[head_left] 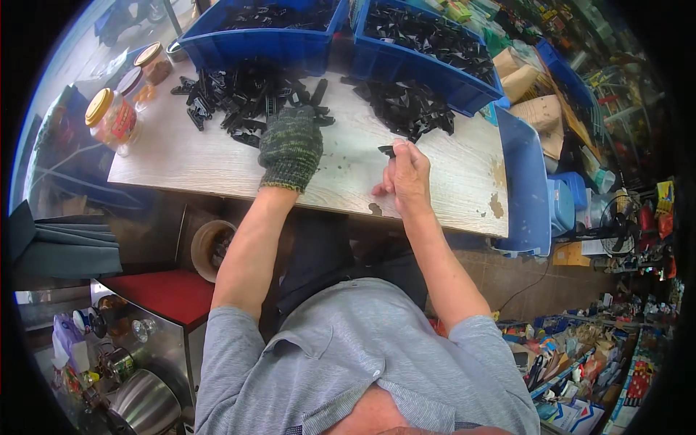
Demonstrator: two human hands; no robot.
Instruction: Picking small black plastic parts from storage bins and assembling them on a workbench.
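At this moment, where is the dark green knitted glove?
In the head view, the glove covers the person's left hand, at the near edge of the left pile of black plastic pieces, left of the bare right hand.

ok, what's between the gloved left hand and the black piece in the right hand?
Head view: just pale tabletop, lightly speckled, between the left hand and the black piece.

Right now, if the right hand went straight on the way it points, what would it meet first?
Likely the pile of black pieces before the right blue bin, though depth is unclear.
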